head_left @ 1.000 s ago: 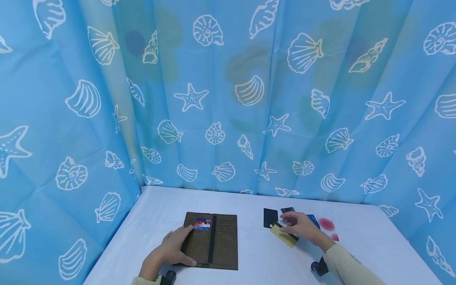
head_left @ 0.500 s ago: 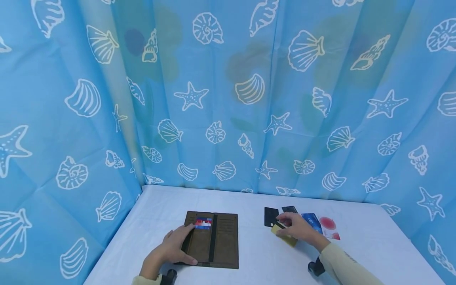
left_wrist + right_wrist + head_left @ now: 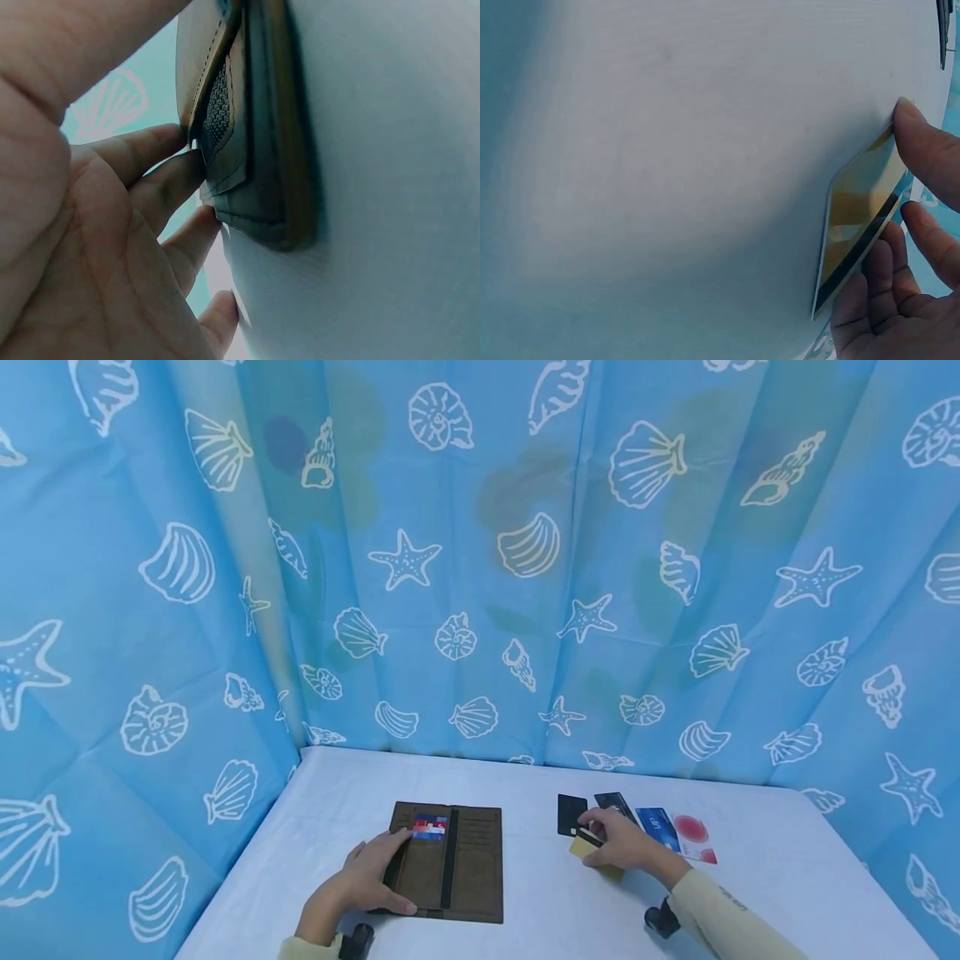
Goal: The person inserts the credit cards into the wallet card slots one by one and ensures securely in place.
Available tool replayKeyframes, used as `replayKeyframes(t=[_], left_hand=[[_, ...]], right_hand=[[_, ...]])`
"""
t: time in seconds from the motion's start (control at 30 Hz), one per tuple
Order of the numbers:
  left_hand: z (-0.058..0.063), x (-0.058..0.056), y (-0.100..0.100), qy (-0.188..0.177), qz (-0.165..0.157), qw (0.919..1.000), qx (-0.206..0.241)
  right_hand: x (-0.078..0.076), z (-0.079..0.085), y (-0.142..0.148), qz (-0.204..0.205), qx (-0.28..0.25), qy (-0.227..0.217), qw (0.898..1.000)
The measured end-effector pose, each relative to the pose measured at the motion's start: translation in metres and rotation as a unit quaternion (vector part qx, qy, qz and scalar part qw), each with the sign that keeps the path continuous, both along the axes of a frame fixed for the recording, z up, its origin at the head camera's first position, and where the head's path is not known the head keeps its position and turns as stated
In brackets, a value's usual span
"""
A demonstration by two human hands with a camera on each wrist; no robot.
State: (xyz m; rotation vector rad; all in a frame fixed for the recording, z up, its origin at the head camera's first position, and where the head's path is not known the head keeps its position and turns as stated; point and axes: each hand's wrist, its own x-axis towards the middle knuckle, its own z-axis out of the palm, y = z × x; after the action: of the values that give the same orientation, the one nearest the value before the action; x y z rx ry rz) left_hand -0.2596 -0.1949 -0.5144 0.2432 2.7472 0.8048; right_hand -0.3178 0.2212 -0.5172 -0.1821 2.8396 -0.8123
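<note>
A brown long wallet point(image 3: 472, 868) lies unfolded on the table, with a red-and-blue card point(image 3: 430, 827) in an upper slot of its left half. My left hand point(image 3: 363, 878) rests along the wallet's left side, thumb at the lower edge; in the left wrist view its spread fingers point(image 3: 161, 154) touch the wallet's stitched edge point(image 3: 232, 176). To the right, my right hand point(image 3: 626, 843) grips a gold bank card point(image 3: 581, 847) with a dark stripe. In the right wrist view the thumb and fingers hold the tilted gold card point(image 3: 855, 217) by its edges.
Beyond the right hand lie a black card point(image 3: 570, 814), another dark card point(image 3: 617, 804), a blue card point(image 3: 657, 828) and a white card with red circles point(image 3: 692, 837). The white tablecloth point(image 3: 540, 893) reaches a blue seashell curtain point(image 3: 480, 568) behind and at the left.
My right hand has shifted slightly left and closed further over the gold card, uncovering more of the blue and dark cards. My left hand has stayed on the wallet.
</note>
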Motion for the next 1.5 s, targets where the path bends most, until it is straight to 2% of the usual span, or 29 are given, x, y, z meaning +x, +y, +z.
replayKeyframes(t=[0.27,0.5,0.67,1.0,1.17,1.5], left_hand=[[-0.003,-0.004,0.0,-0.002,-0.002,1.0,-0.008],[-0.004,-0.005,0.0,-0.001,-0.004,1.0,-0.008],[-0.002,-0.005,0.0,-0.001,-0.003,1.0,-0.005],[-0.001,-0.002,-0.001,0.004,-0.002,1.0,-0.004],[-0.001,-0.001,0.0,0.002,-0.001,1.0,-0.004],[-0.002,-0.002,0.0,-0.001,-0.003,1.0,-0.001]], right_hand=[[0.0,0.0,-0.002,-0.007,0.018,-0.008,1.0],[0.002,0.003,-0.005,0.016,0.011,-0.004,1.0],[0.0,0.002,-0.01,0.016,0.007,0.005,1.0],[-0.005,0.009,-0.028,-0.015,-0.057,0.007,0.998],[-0.009,0.009,-0.041,-0.025,-0.104,0.014,0.994],[-0.019,0.007,-0.066,-0.071,-0.157,0.006,0.985]])
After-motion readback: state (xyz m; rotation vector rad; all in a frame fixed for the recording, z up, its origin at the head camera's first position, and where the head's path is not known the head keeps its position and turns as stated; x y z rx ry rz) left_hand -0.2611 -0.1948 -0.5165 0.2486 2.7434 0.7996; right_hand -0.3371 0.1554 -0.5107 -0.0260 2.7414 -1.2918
